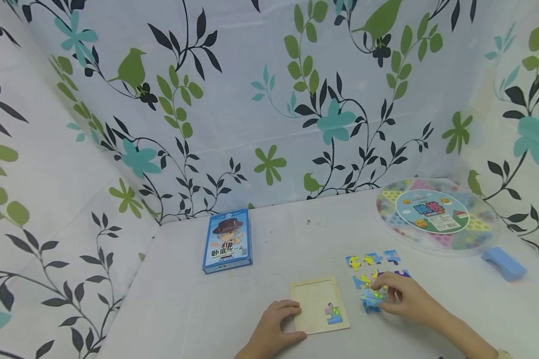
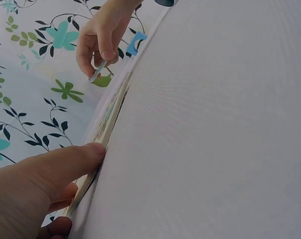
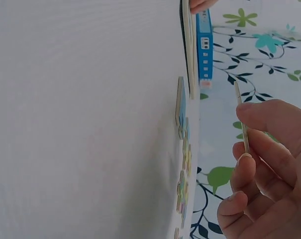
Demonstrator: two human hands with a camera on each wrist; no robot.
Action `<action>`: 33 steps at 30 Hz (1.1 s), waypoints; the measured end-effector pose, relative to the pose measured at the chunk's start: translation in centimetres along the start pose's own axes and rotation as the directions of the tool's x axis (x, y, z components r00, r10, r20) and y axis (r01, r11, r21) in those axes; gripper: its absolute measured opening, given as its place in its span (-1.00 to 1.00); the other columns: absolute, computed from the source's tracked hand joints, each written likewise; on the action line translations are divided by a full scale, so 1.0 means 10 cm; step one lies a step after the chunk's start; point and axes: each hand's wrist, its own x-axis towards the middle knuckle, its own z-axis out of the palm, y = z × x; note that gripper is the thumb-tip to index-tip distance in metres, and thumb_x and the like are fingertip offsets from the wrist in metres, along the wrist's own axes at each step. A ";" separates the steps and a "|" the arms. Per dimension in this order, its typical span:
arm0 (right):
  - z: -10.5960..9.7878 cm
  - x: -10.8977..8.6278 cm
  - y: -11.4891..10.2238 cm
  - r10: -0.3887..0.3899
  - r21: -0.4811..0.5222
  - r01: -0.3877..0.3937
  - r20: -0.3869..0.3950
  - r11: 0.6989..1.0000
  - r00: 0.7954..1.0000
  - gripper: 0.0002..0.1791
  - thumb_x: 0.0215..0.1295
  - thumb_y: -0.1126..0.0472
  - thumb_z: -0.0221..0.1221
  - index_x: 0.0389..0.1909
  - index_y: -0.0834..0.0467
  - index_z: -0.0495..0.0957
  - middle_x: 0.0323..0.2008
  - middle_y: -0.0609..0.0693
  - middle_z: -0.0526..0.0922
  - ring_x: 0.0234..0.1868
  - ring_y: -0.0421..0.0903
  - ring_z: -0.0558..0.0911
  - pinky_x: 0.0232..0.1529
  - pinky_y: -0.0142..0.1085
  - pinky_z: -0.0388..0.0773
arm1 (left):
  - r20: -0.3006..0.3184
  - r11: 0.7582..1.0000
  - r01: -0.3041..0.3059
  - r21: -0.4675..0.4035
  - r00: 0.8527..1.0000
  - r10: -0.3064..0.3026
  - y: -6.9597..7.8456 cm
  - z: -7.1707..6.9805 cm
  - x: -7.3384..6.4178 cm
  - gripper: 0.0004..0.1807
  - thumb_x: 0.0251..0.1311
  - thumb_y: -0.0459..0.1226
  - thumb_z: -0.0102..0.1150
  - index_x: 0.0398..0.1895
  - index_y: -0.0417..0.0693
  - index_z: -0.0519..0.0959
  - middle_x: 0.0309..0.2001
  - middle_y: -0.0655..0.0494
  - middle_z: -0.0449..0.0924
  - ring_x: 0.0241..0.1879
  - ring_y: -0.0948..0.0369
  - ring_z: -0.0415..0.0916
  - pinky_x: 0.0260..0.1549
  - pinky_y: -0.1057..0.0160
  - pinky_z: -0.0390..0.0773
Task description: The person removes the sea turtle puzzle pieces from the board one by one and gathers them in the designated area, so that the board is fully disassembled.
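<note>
A light wooden puzzle tray [image 1: 313, 294] lies flat on the table, with a few joined pieces [image 1: 334, 315] in its lower right corner. My left hand [image 1: 276, 326] grips the tray by its left side, thumb at the near edge and fingers at the left rim. To the right, my right hand [image 1: 402, 296] pinches a thin puzzle piece [image 3: 238, 93] between thumb and fingers, raised above the table. The piece is seen edge-on in the right wrist view, so its picture is hidden. Several loose puzzle pieces [image 1: 373, 259] lie beneath and beyond this hand.
A blue card-game box [image 1: 228, 242] lies at the back left. At the back right is a large round clear case [image 1: 435, 214] of colourful beads, with a blue block-like object [image 1: 504, 263] in front of it. A patterned cloth [image 1: 269, 99] hangs behind the table.
</note>
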 end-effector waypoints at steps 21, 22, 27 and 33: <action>-0.23 -0.24 0.13 0.124 -0.020 -0.123 0.044 0.992 0.991 -0.67 -0.22 0.41 0.36 -0.31 0.22 0.57 -0.45 -0.18 0.52 -0.60 -0.33 0.33 -0.65 -0.46 0.30 | -0.004 1.000 -0.020 -0.002 1.000 0.020 0.01 -0.01 0.00 -0.51 -0.07 0.04 0.25 -0.14 -0.10 0.57 -0.06 0.23 0.47 -0.10 0.27 0.35 -0.10 0.27 0.38; -0.24 -0.25 0.13 0.132 -0.016 -0.131 0.053 0.991 0.990 -0.67 -0.21 0.40 0.35 -0.31 0.23 0.56 -0.46 -0.19 0.51 -0.60 -0.33 0.32 -0.65 -0.46 0.30 | -0.004 1.000 -0.019 -0.002 1.000 0.019 0.02 -0.01 0.00 -0.51 -0.07 0.04 0.26 -0.14 -0.09 0.57 -0.06 0.23 0.47 -0.10 0.27 0.35 -0.10 0.28 0.38; -0.25 -0.27 0.16 0.165 -0.015 -0.165 0.085 0.986 0.983 -0.70 -0.15 0.36 0.34 -0.30 0.25 0.56 -0.54 -0.27 0.42 -0.62 -0.36 0.29 -0.67 -0.46 0.28 | -0.005 1.000 -0.021 0.004 1.000 0.021 0.02 -0.02 0.01 -0.51 -0.07 0.04 0.25 -0.14 -0.09 0.57 -0.06 0.23 0.47 -0.10 0.27 0.35 -0.11 0.27 0.38; -0.25 -0.28 0.17 0.179 -0.055 -0.174 0.099 0.983 0.979 -0.71 -0.14 0.36 0.34 -0.30 0.24 0.56 -0.58 -0.33 0.33 -0.63 -0.39 0.25 -0.66 -0.46 0.25 | 0.006 1.000 -0.007 -0.005 1.000 0.007 0.02 -0.01 0.01 -0.49 -0.07 0.07 0.24 -0.13 -0.08 0.57 -0.06 0.24 0.47 -0.11 0.28 0.35 -0.12 0.28 0.38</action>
